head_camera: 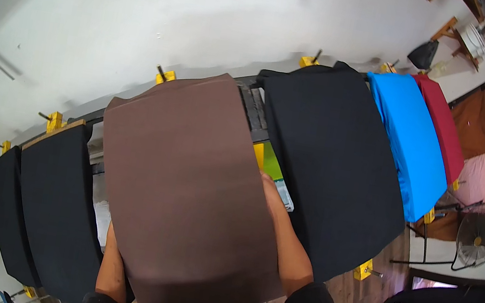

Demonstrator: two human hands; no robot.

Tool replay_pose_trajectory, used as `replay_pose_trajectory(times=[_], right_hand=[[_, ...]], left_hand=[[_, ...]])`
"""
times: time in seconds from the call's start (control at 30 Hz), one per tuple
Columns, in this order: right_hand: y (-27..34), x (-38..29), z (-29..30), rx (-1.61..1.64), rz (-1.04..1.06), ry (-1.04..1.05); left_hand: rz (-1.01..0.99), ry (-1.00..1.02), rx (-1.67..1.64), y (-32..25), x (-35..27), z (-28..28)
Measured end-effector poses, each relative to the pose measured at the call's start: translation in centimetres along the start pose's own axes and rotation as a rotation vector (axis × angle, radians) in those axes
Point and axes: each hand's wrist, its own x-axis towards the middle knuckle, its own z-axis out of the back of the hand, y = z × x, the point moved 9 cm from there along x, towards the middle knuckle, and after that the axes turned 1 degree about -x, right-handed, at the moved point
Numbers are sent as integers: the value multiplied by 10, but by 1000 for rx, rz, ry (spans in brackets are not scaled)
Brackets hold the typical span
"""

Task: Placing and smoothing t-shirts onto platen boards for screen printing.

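A brown fabric garment (pixel 188 190) lies smoothly stretched over a board in front of me. My right hand (pixel 267 183) is at the garment's right edge, mostly hidden behind it; its grip cannot be seen. Along the left edge my left forearm (pixel 113 264) reaches up, and the hand itself is out of view behind the brown fabric. Black fabric covers the boards on both sides: a wide one (pixel 330 165) to the right, and two (pixel 56 203) to the left.
Farther right are boards with blue fabric (pixel 415 141) and red fabric (pixel 439 125). Yellow clamp-like blocks with bolts (pixel 166 76) line the dark rail by the white wall. A green and white packet (pixel 275 168) shows below the gap. A fan (pixel 477 236) stands at right.
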Motion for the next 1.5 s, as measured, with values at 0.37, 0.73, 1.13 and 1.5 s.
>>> replay_pose_trajectory(times=[0.37, 0.73, 1.13, 1.5], right_hand=[[45, -17, 28, 477, 59, -142], [-21, -8, 4, 146, -130, -36], [13, -45, 28, -374, -47, 27], [22, -101, 51, -290, -6, -47]], left_hand=[[-42, -25, 127, -6, -15, -21], [-79, 11, 87, -5, -31, -19], [-225, 96, -588, -49, -6, 31], [-360, 315, -580, -60, -2, 34]])
